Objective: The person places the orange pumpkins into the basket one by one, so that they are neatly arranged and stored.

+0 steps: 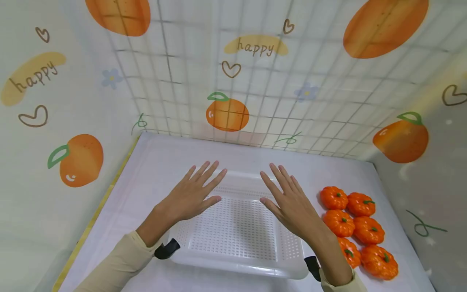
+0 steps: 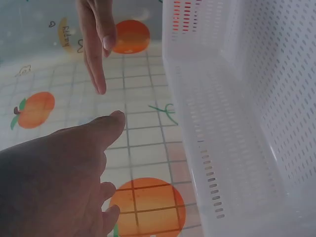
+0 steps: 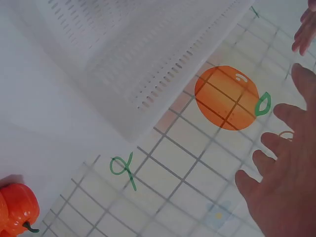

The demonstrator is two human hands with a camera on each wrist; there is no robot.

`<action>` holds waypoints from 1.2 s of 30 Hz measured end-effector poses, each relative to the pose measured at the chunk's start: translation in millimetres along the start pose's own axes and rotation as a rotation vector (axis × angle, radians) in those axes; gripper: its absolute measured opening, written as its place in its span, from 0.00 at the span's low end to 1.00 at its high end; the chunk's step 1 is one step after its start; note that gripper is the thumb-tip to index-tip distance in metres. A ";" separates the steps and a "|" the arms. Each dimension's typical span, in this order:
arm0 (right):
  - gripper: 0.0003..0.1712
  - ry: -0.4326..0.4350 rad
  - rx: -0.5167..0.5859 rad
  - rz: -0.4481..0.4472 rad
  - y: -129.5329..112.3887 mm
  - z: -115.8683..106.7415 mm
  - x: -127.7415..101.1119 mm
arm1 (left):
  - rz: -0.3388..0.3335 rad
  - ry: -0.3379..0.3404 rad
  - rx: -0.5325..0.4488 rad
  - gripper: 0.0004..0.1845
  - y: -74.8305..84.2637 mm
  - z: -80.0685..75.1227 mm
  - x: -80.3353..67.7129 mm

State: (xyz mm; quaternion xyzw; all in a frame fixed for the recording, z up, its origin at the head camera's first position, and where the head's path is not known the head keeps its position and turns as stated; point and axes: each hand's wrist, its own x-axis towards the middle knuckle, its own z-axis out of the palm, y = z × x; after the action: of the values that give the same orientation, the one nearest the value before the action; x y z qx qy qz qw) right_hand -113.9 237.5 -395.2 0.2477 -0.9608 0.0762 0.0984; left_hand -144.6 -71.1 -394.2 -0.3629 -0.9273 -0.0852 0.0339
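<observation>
Both hands hover over a white perforated plastic basket (image 1: 233, 227), with nothing in either one. My left hand (image 1: 191, 196) is over its left side, fingers spread and pointing forward. Over the right side is my right hand (image 1: 290, 202), its fingers straight and apart too. Only the perforated bottom shows inside the basket. To the right of the right hand, several small orange pumpkins (image 1: 369, 230) with green stems stand close together in two columns; the right forearm partly covers one. In the right wrist view, a pumpkin (image 3: 20, 207) shows at the lower left.
The basket stands on a white tabletop (image 1: 157, 158) with a yellow strip (image 1: 98, 211) along its left edge. Behind it rises a grid-patterned backdrop (image 1: 189, 81) printed with oranges, hearts and "happy". Side walls (image 1: 29, 162) enclose the table left and right.
</observation>
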 end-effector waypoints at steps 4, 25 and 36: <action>0.42 -0.013 -0.004 0.007 1.5 1.2 0.2 | -0.014 -0.009 -0.006 0.39 -1.2 0.4 -0.6; 0.42 -0.014 0.040 0.072 23.2 2.8 -11.8 | -0.095 -0.038 -0.119 0.39 -38.1 20.6 -4.6; 0.42 -0.003 0.049 0.120 39.1 11.3 -19.9 | -0.269 -0.099 -0.445 0.37 -81.4 46.8 -13.5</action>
State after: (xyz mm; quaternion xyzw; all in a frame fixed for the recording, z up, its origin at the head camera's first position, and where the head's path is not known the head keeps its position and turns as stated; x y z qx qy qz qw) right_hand -117.8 278.3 -414.5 0.1920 -0.9719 0.1052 0.0860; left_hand -190.0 -130.4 -452.7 -0.2383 -0.9262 -0.2730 -0.1038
